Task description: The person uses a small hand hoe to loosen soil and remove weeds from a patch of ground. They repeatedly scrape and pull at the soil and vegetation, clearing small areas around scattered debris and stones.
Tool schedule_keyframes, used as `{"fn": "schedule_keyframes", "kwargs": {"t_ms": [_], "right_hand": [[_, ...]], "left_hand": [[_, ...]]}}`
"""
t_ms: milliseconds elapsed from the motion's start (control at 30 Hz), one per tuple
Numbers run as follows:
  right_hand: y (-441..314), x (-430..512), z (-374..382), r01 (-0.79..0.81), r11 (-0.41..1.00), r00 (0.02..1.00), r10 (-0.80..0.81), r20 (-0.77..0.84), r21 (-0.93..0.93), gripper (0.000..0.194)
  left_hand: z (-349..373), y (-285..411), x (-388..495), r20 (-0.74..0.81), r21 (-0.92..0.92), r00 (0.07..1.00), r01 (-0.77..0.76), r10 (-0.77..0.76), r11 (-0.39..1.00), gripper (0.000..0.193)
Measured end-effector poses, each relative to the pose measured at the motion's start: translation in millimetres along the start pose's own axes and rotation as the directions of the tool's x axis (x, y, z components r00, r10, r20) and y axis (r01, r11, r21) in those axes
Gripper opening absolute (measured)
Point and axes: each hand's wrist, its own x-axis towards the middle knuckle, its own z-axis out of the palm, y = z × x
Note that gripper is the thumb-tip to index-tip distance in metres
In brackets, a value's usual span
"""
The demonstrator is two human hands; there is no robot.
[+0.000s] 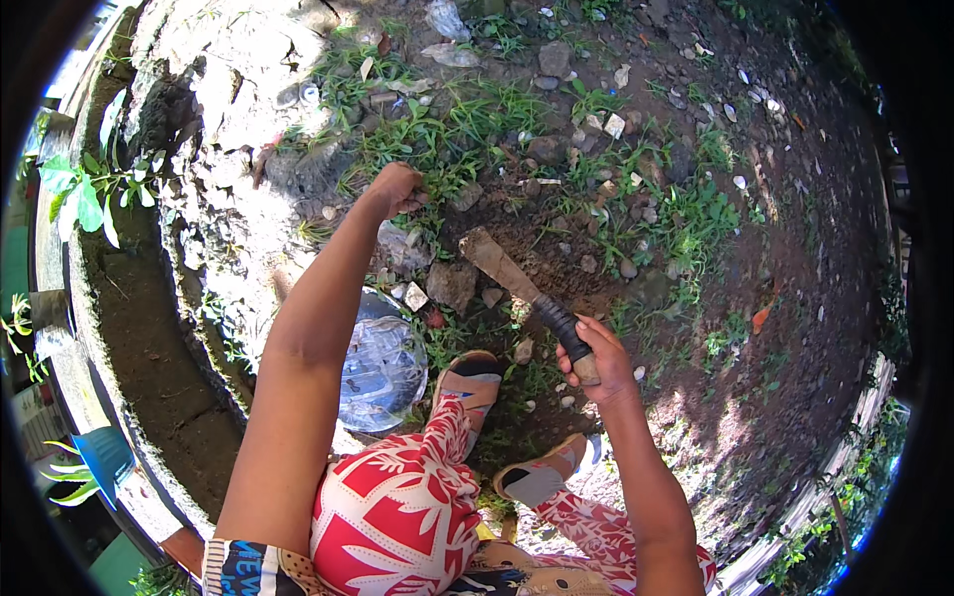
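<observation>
My right hand (602,361) is closed round the black-wrapped handle of a short, broad-bladed knife (507,268). Its brown, soiled blade points up and left, over a patch of loose dug soil (574,272). Farther left, my left hand (401,190) is closed at the edge of some green grass (440,149); its fingers are curled against the leaves, and whether they grip any is hidden. Between the hands and my feet lie a grey rock (452,286) and a white tile fragment (415,296).
A round container (380,372) with clear plastic stands beside my left sandal (471,387). A concrete-edged channel (141,313) runs along the left, with a blue pot (108,463) beyond it. Stones, shells and weeds dot the soil ahead.
</observation>
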Motion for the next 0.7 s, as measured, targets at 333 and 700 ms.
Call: {"fn": "schedule_keyframes", "kwargs": {"t_ms": [333,700], "right_hand": [[13,56,44,0.258,0.931,0.949,-0.294,-0.112,-0.259,0.04],[-11,46,43,-0.036,0.942,0.999,0.023,-0.042,-0.334,0.045]], "left_hand": [[4,-2,-1,0.011,0.034,0.999,-0.046,0.046,0.998,0.01],[-1,5,-8,0.023,0.113,0.998,-0.063,0.061,0.992,0.013]]}}
